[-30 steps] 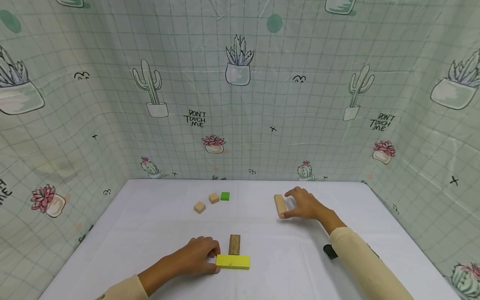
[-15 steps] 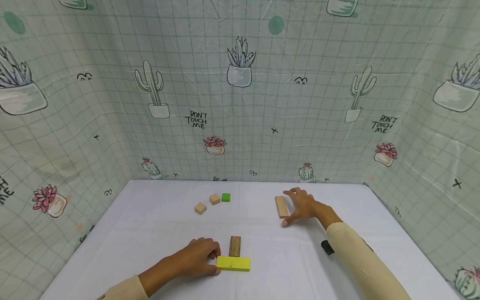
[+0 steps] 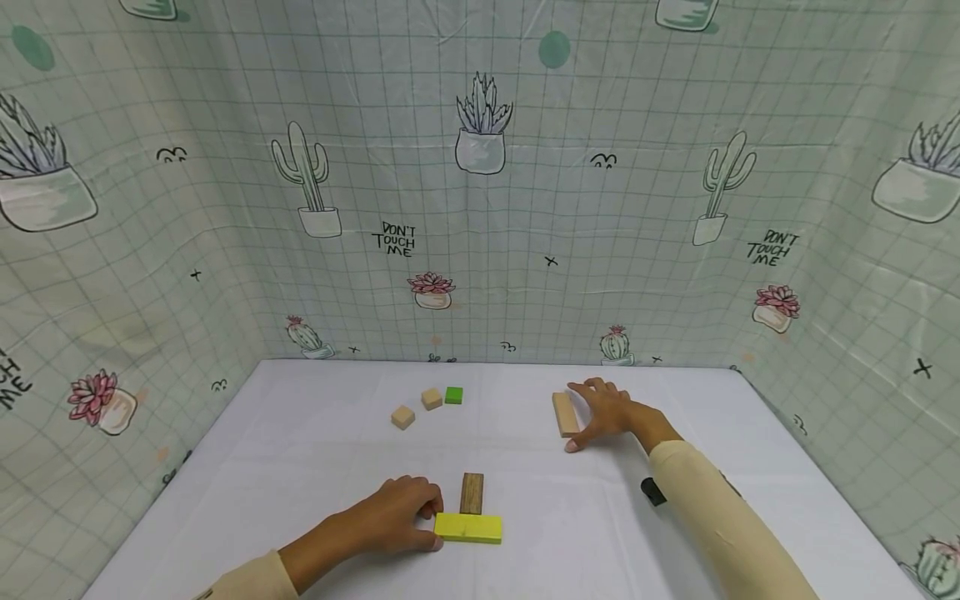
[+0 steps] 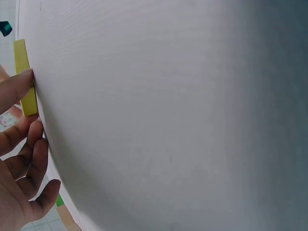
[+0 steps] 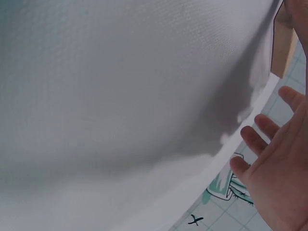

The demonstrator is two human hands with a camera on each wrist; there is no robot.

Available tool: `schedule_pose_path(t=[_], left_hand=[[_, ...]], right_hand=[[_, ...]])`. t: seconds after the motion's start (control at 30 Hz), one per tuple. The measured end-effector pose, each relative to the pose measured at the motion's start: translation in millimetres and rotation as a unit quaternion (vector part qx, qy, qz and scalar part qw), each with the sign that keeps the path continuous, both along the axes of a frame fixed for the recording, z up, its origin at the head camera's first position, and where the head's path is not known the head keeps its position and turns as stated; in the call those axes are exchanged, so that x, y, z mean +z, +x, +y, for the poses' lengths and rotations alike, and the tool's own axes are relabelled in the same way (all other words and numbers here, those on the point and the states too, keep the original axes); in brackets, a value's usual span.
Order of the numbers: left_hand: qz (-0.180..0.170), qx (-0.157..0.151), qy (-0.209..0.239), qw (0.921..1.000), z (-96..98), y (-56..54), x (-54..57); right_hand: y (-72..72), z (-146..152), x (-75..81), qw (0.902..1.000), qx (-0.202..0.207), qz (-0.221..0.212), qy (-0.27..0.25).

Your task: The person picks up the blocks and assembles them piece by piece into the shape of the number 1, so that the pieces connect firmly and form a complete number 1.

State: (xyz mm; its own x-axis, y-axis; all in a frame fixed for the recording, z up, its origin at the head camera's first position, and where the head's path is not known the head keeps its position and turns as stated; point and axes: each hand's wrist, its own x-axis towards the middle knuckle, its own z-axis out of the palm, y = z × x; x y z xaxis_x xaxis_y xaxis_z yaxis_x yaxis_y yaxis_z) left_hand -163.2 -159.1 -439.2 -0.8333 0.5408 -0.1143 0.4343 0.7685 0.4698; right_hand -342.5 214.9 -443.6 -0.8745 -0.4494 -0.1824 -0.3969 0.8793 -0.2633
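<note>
In the head view my left hand [image 3: 401, 515] pinches the left end of a yellow block [image 3: 468, 528] between thumb and index finger. The left wrist view shows the thumb across that yellow block [image 4: 28, 98], the other fingers loosely bent below. A dark brown wooden block [image 3: 472, 493] lies lengthwise behind it, its near end meeting the yellow one and forming a T. Farther back, my right hand [image 3: 606, 410] is spread beside a pale wooden block [image 3: 566, 415], fingers near its far end and thumb just off its near end. The right wrist view shows these fingers spread apart.
Two pale wooden cubes [image 3: 402, 417] and a green cube [image 3: 453, 395] sit at the back, left of centre. A small black object [image 3: 652, 492] lies beside the right sleeve [image 3: 723, 517]. A patterned cloth backdrop [image 3: 480, 250] rises behind and beside the white table [image 3: 315, 450].
My right thumb has come away from the near end of the pale block, and the hand has spread. The left hand stays at the yellow block. The head view has shifted slightly.
</note>
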Motion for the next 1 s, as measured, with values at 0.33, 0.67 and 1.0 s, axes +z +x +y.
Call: schedule_pose_path(t=[0.33, 0.67, 1.0], left_hand=[[-0.008, 0.008, 0.000, 0.9999, 0.5, 0.1, -1.2], [-0.012, 0.012, 0.001, 0.9999, 1.4, 1.1, 0.8], [-0.010, 0.011, -0.001, 0.9999, 0.7, 2.1, 1.9]], right_hand=[[-3.1, 0.2, -4.7, 0.9999, -0.003, -0.011, 0.004], [-8.3, 1.2, -7.1, 1.0000, 0.000, -0.004, -0.004], [-8.1, -0.5, -6.9, 0.9999, 0.000, 0.003, -0.011]])
